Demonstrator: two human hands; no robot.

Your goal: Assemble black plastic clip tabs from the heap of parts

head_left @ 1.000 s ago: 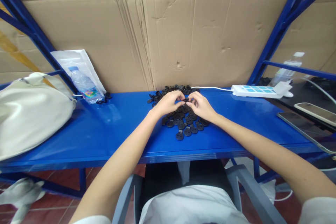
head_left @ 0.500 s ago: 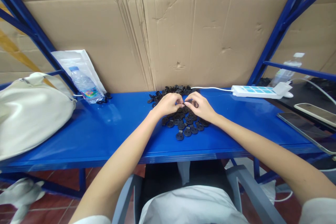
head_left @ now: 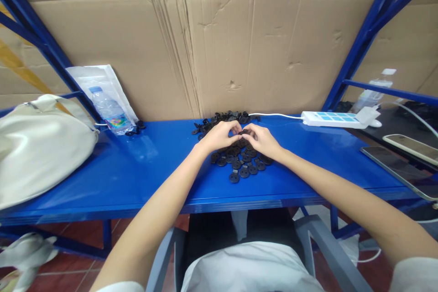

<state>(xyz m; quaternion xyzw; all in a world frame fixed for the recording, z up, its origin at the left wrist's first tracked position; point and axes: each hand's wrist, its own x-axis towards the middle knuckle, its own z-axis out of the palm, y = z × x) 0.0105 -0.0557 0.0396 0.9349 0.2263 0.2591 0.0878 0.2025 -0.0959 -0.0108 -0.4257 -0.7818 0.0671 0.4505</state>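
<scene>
Between the fingertips of both hands is a small black plastic piece [head_left: 243,132], partly covered by the fingers. My left hand [head_left: 224,135] pinches it from the left, closed at thumb and forefinger. On the other side my right hand [head_left: 262,139] is closed on it too. Below and behind the hands spreads a pile of black plastic pieces [head_left: 236,151], several of them round discs with holes and a short tab. One disc [head_left: 234,177] lies nearest the table's front edge.
The blue table [head_left: 164,164] meets a cardboard wall [head_left: 273,45]. At left are a white bag [head_left: 44,146] and a water bottle [head_left: 111,112]. A power strip [head_left: 331,119] with a white cable sits at right, near a dark tablet [head_left: 397,169] and a phone [head_left: 412,146].
My right-hand fingers have shifted slightly, and more of the black piece now shows between the fingertips. The pile and my left arm look nearly the same.
</scene>
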